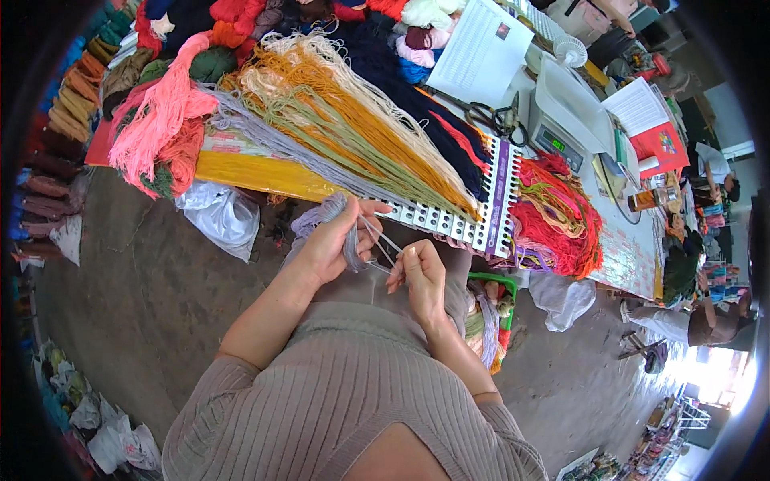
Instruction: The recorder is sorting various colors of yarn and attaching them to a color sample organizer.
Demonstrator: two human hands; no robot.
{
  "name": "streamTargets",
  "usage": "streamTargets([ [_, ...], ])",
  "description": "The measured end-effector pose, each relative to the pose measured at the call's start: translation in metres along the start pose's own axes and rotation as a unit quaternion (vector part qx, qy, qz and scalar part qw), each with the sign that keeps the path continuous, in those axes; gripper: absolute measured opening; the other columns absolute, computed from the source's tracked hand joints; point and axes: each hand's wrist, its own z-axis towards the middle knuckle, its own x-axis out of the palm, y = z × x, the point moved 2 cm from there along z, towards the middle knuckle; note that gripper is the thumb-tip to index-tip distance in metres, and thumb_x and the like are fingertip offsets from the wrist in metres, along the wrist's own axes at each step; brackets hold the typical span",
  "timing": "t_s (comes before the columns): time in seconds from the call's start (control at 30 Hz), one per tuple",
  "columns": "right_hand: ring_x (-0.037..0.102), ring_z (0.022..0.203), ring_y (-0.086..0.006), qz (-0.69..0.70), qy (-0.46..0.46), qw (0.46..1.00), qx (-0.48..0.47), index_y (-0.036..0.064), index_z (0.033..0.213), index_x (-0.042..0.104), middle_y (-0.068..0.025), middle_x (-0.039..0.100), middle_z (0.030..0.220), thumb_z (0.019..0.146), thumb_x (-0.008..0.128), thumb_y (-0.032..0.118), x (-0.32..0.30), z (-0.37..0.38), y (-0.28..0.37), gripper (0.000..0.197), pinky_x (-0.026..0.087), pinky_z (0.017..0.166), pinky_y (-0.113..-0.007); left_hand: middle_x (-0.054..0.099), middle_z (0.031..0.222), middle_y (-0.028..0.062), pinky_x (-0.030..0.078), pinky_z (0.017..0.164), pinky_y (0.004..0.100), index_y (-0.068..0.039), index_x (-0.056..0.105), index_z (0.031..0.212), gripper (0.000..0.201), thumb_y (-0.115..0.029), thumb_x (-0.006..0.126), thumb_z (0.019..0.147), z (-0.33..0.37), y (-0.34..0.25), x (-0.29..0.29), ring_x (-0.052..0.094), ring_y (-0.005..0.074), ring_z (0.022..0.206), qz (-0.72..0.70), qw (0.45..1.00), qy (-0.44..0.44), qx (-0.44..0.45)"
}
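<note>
My left hand (333,236) is closed around a small bundle of grey yarn (350,240), part of which hangs below the palm. From that bundle a few strands stretch across to my right hand (419,276), whose fingers pinch them. Both hands are above my lap, just short of the table edge. Past them lies a white perforated thread card (496,196) with a purple stripe. Long hanks of ochre yarn (353,120), pale green, lilac, cream and navy thread fan out from its holes. Lilac yarn (305,224) also hangs beneath my left hand.
Pink yarn (164,104) drapes over the table's left end. A red yarn heap (553,216) lies right of the card. Behind are scissors (505,120), a scale (553,136), a printed sheet (481,52) and a small fan (570,51). A green crate (505,309) stands by my right leg.
</note>
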Motion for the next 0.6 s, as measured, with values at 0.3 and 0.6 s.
streamTargets([
  [0.3,0.053,0.052,-0.0124,-0.019,-0.001,0.999,-0.03,0.0041,0.089,0.042,-0.0068,0.054,0.066,0.098,0.04,0.027,0.001,-0.003,-0.004,0.025,0.044,0.049,-0.022,0.046,0.072,0.0001,0.035,0.048,0.0202,-0.003,0.054,0.115,0.049,-0.043,0.031,0.098,-0.001,0.003,0.0,0.038,0.0056,0.055,-0.062,0.998,0.026,0.001],
  [0.6,0.056,0.067,-0.0118,-0.212,-0.036,0.966,-0.145,-0.0011,0.089,0.058,-0.007,0.063,0.085,0.088,0.057,0.007,-0.01,-0.007,0.026,0.009,0.046,0.061,-0.023,0.042,0.056,-0.0013,0.023,0.037,0.0189,0.0,0.059,0.09,0.055,-0.049,0.037,0.095,-0.005,-0.006,-0.027,0.028,0.0041,0.04,0.081,0.994,0.024,-0.07],
])
